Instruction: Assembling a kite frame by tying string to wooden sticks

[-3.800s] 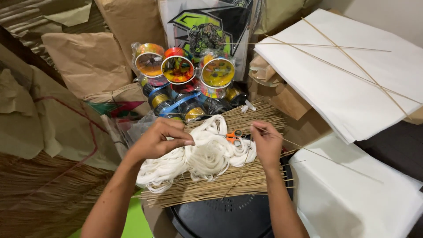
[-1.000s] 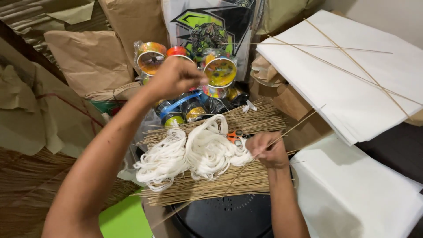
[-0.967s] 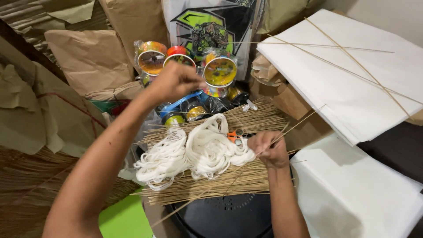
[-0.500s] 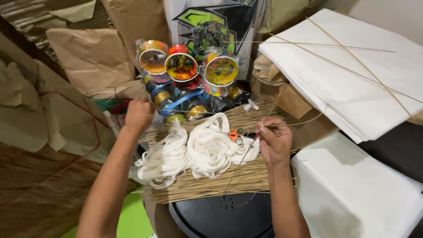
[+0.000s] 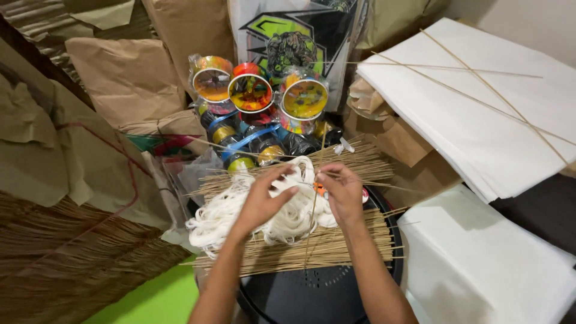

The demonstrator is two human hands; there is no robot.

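White string skeins [image 5: 252, 216] lie on the bundle of thin sticks [image 5: 336, 246] over a black round stool [image 5: 312, 297]; your left hand [image 5: 264, 198] rests open on them, your right hand [image 5: 342, 192] pinches one thin stick [image 5: 312, 222] beside them

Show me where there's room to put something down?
Free: the flat white sheets right of the right hand, and the black round top below the sticks. Crowded: string under the left hand, and the spools.
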